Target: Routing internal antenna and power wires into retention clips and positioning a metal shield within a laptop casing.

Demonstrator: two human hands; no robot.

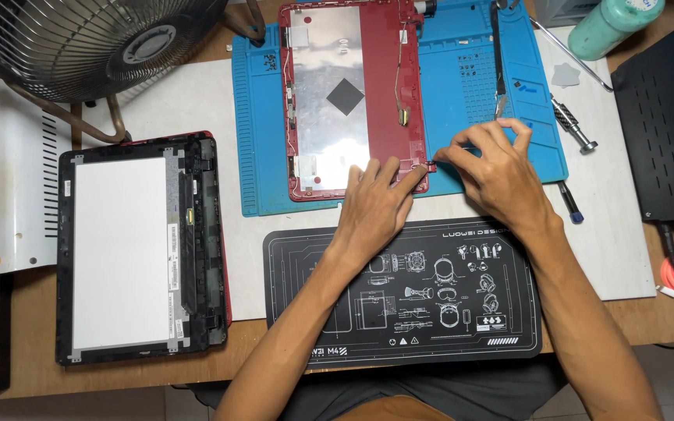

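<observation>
Hands at red lid point(388, 86) corner | left hand point(376, 204) presses it flat on blue mat point(259, 125) | right hand point(493, 168) pinches small hinge point(423, 165) | I go slow, hold steady, mind thin wires.

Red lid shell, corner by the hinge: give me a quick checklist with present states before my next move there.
1. Red lid shell flat on blue mat: ok.
2. Left hand steadying the shell's near corner: ok.
3. Right hand fingertips pinching at the hinge corner: ok.
4. What the fingertips pinch: cannot tell, too small.
5. Screwdriver beside the mat, near the right hand: ok.
6. Screen panel set apart on the left: ok.
</observation>
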